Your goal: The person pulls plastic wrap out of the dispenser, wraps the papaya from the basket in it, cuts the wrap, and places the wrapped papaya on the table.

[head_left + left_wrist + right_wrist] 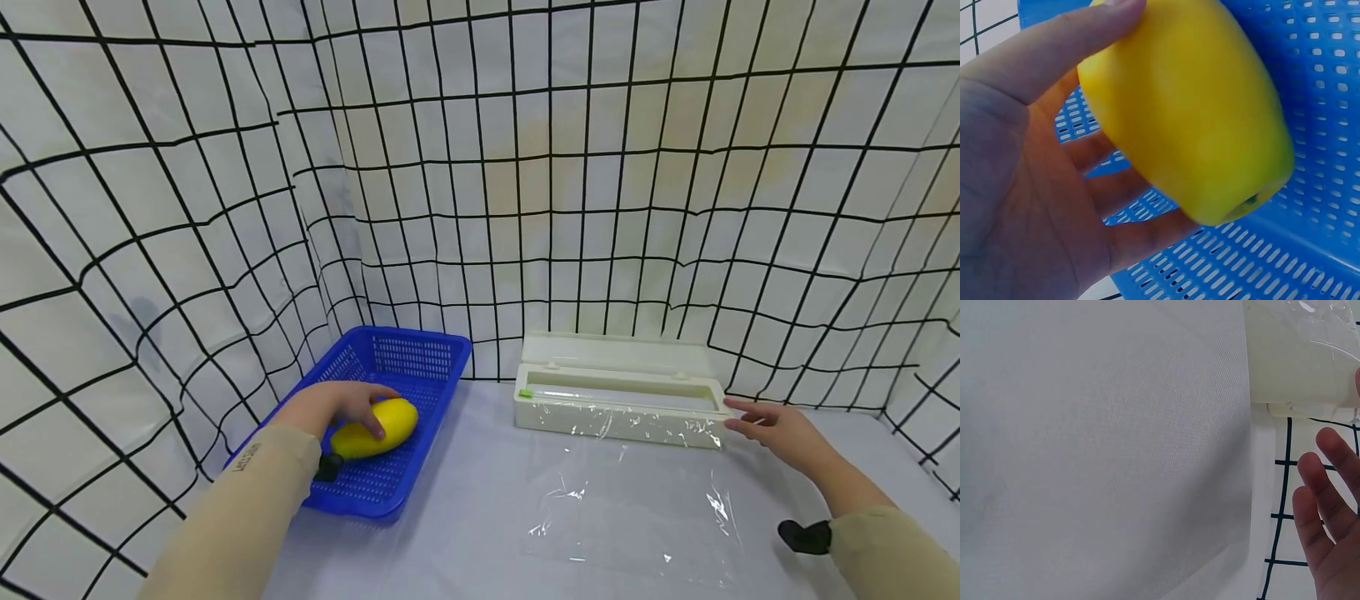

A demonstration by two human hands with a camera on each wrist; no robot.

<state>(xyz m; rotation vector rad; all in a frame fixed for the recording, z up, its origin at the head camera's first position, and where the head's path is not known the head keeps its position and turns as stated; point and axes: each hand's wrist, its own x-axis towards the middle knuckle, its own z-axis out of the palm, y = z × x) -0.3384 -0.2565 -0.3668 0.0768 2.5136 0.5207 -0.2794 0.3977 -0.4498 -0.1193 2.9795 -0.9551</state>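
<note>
In the blue basket (442, 358), my left hand (358, 403) grips a smooth, oblong yellow fruit (393, 423). The left wrist view shows the thumb over the top of the fruit (1197, 112) and the fingers behind and beneath it; its near end is greenish with a small dimple. My right hand (780, 433) is at the right end of a white cling film dispenser (555, 414), fingers extended with the fingertips right at its side. The dispenser's lid (615, 352) stands raised at the back. A clear sheet of cling film (637, 508) spreads from its front over the table.
A green tab (526, 393) sits at the dispenser's left front edge. White walls with black grid netting (551, 208) enclose the table at the back and sides. The white tabletop (465, 517) lies between the basket and the film.
</note>
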